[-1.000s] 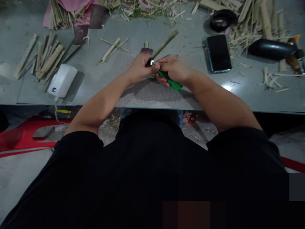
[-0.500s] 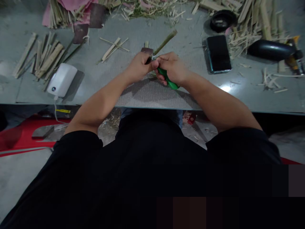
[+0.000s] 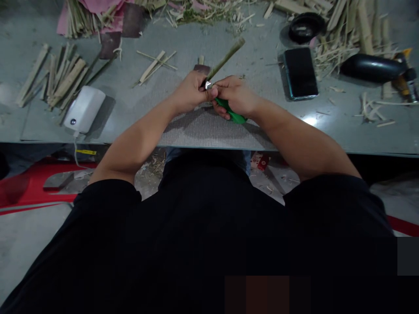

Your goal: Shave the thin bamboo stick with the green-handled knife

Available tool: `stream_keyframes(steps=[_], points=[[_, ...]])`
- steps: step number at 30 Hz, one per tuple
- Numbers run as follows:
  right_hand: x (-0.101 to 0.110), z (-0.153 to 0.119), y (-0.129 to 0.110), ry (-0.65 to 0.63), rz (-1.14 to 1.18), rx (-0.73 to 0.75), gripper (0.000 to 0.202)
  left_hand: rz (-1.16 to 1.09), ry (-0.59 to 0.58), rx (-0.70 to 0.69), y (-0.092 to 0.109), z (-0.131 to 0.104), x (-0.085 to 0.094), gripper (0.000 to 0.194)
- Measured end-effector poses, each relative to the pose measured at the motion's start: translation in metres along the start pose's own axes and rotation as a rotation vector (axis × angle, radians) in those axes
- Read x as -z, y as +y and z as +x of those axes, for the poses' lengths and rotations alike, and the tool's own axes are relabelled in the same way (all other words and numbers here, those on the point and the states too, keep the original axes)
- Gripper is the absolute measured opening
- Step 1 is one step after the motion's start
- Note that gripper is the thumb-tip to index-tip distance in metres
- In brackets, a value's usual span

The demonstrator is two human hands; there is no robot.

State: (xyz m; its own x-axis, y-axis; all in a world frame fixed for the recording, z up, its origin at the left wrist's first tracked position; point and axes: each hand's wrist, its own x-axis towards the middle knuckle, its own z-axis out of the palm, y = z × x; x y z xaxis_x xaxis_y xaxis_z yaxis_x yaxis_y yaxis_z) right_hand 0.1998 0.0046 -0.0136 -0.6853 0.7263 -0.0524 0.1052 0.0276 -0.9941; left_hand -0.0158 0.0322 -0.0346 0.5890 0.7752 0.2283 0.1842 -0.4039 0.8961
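My right hand (image 3: 237,96) is closed around a green handle (image 3: 236,117) near the table's front edge. A short shiny blade (image 3: 208,85) shows between the two hands. My left hand (image 3: 193,92) is closed at the lower end of a greenish bamboo strip (image 3: 227,59), which slants up to the right. The thumb of my left hand rests against the fingers of my right. A dark brown patch (image 3: 202,69) lies just beyond my left hand. The strip's lower end is hidden by the fingers.
Bamboo strips (image 3: 68,83) and a white device (image 3: 85,109) lie at left, crossed slivers (image 3: 157,66) nearer the middle. At right are a phone (image 3: 300,74), a black dish (image 3: 306,28), a dark case (image 3: 371,69) and more strips (image 3: 363,28).
The blade has shifted slightly left and down, and more of it shows. The bamboo strip's lower visible part has also moved left. Both hands keep their hold.
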Motion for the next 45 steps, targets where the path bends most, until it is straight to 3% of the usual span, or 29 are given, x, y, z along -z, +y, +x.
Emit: stream_keyframes(steps=[10,13,19,24,28,31,33,35,37,41,45], points=[[-0.009,-0.001,-0.005,0.149,0.0,0.085,0.061,0.047,0.026,-0.076,-0.004,0.003,0.0,0.091],[-0.007,-0.002,-0.007,0.123,0.002,0.081,0.055,-0.038,0.01,-0.074,0.004,-0.002,-0.001,0.09],[-0.001,-0.003,-0.005,-0.043,-0.015,0.009,0.046,-0.092,-0.088,-0.012,0.008,-0.007,-0.001,0.093],[-0.002,-0.003,-0.005,-0.01,-0.01,0.006,0.04,-0.033,-0.081,0.039,0.016,-0.009,-0.002,0.095],[-0.006,-0.004,-0.007,0.077,-0.031,0.032,0.052,-0.06,-0.085,0.045,0.021,-0.009,-0.006,0.094],[-0.009,-0.001,-0.004,0.164,-0.067,0.113,0.06,-0.116,-0.037,0.02,0.012,-0.006,-0.008,0.093],[-0.009,0.003,0.001,0.312,-0.129,0.193,0.06,-0.15,-0.014,0.025,0.003,-0.003,-0.009,0.093],[-0.005,0.006,0.006,0.518,-0.167,0.269,0.054,-0.203,-0.046,0.047,-0.004,-0.001,-0.009,0.094],[0.002,0.007,0.01,0.632,-0.145,0.327,0.044,-0.26,-0.097,0.086,-0.008,0.0,-0.008,0.095],[0.012,0.006,0.01,0.598,-0.078,0.384,0.037,-0.295,-0.115,0.127,-0.006,0.002,-0.011,0.095],[0.006,0.008,0.004,0.655,-0.049,0.381,0.033,-0.304,-0.073,0.13,0.009,0.0,-0.016,0.09]])
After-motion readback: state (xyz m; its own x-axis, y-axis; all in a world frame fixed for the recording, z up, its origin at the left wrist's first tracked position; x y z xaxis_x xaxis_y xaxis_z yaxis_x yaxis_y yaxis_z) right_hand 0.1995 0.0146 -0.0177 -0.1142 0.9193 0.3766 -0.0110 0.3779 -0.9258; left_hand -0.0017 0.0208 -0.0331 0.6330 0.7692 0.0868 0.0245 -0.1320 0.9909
